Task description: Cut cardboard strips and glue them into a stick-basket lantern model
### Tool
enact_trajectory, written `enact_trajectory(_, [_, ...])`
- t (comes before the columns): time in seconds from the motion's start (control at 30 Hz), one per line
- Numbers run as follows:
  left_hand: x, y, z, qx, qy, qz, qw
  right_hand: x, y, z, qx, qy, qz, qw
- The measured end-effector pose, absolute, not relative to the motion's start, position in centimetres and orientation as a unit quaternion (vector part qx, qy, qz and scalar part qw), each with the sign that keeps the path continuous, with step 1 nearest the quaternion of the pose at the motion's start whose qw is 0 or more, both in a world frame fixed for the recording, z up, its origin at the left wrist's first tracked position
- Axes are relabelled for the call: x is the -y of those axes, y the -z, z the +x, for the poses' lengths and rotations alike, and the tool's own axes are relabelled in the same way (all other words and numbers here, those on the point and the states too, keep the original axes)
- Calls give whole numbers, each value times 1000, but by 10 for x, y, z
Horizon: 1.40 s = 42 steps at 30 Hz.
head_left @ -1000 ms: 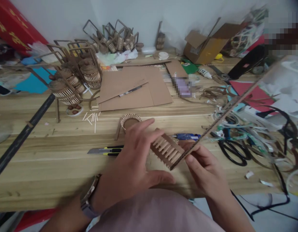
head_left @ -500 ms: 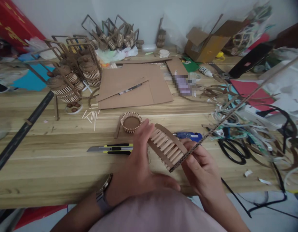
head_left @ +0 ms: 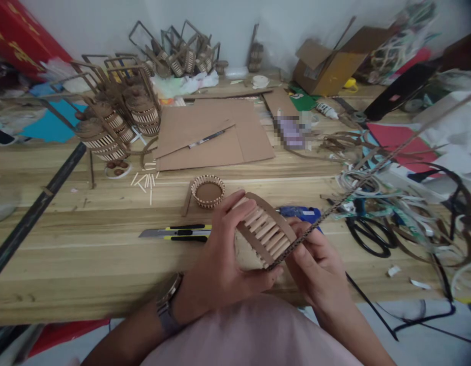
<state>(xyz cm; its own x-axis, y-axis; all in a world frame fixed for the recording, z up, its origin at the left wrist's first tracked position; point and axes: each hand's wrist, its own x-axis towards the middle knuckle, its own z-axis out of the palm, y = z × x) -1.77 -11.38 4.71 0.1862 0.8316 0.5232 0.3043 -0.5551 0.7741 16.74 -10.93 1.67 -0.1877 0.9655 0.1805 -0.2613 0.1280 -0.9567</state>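
A small basket piece (head_left: 266, 233), made of brown cardboard bands with short pale sticks between them, is held tilted over the table's front edge. My left hand (head_left: 224, 259) is closed around its left side, fingers over the top and thumb along the lower edge. My right hand (head_left: 317, 267) pinches its right corner together with a long, thin strip of corrugated cardboard (head_left: 344, 195), which runs up to the far right. Just behind the hands lie a shallow round stick-and-cardboard basket (head_left: 208, 192) and a blue-handled tool (head_left: 302, 212), partly hidden.
A utility knife (head_left: 182, 233) lies left of my left hand, blade out. Cardboard sheets (head_left: 216, 134) cover the middle back. Finished little baskets (head_left: 106, 140) with handles stand at the left. Black-handled scissors (head_left: 371, 238) and tangled strips lie at the right, beside loose sticks (head_left: 150, 188) further left.
My left fingers and thumb have closed in on the basket piece, with fingertips now over its upper bands. The right hand and strip have barely moved.
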Motion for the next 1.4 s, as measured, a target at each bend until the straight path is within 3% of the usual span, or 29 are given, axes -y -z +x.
enact_trajectory(0.3, [113,-44,-26,-348,-493,743,289,101,-22,174,556,-553,-310,537])
enact_trajectory(0.57, [116,-48,-37,-340,-560,530,538,76,-37,187,591,-604,-239,478])
enact_trajectory(0.73, [101,-47,-45,-328,-490,465,660,66,-37,182,563,-694,-157,420])
enact_trajectory(0.9, [94,-35,-48,-217,-387,474,760,73,-28,167,444,-767,-170,431])
enact_trajectory(1.07, [100,-39,-50,-224,-311,525,760,81,-19,163,380,-804,-241,389])
enact_trajectory(1.4, [103,-33,-44,-198,-276,584,737,72,-35,169,511,-728,-286,357])
